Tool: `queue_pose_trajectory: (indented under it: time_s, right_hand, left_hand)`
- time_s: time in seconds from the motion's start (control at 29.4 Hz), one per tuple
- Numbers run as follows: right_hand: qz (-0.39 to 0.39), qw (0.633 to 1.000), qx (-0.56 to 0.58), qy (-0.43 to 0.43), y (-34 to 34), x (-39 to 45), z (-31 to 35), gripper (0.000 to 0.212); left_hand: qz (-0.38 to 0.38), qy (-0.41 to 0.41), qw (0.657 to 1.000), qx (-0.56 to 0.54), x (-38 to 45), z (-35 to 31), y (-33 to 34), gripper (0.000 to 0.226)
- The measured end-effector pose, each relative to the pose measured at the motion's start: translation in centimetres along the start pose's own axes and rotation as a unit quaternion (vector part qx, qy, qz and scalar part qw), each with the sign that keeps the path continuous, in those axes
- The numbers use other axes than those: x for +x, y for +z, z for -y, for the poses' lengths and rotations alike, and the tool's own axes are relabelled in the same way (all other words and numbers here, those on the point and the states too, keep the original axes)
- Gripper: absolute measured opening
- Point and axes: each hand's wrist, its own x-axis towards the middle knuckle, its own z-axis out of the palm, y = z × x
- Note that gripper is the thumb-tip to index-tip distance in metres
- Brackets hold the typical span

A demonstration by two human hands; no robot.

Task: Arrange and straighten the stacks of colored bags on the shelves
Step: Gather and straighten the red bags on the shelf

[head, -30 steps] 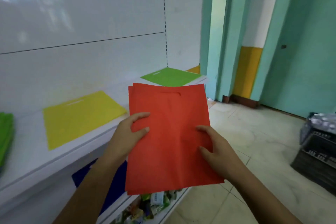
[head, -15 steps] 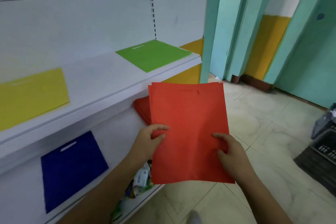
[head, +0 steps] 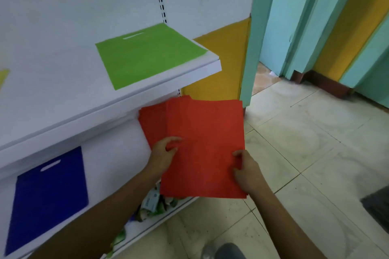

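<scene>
I hold a bundle of flat red bags (head: 207,147) at the right end of the lower white shelf (head: 117,166). My left hand (head: 163,154) grips its left edge and my right hand (head: 246,171) pinches its lower right edge. Under the bundle, more red bags (head: 149,122) lie on that shelf, their left side showing. A blue bag (head: 49,195) lies flat farther left on the same shelf. On the upper shelf (head: 147,88) rests a green bag (head: 147,54), and a yellow bag's corner (head: 3,75) shows at the left edge.
Small packets (head: 155,202) fill the bottom shelf under the red bags. Tiled floor (head: 305,153) spreads to the right. Teal and yellow walls (head: 294,17) stand behind the shelf end. A dark crate (head: 376,208) sits at the right edge. My shoe (head: 223,252) shows at the bottom.
My view has dropped from the upper shelf to the lower one. Both hands have carried the red bundle down and forward, over the red bags lying on the lower shelf.
</scene>
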Motion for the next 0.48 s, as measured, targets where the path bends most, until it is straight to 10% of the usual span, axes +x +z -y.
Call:
queue_pose_trajectory:
  time_s: [0.48]
  right_hand:
    - [0.166,0.953,-0.167,-0.190,5.2,21.0,0.4,0.032]
  left_hand:
    - [-0.150,-0.159,0.973,0.071,9.5,4.1,-0.7,0.045]
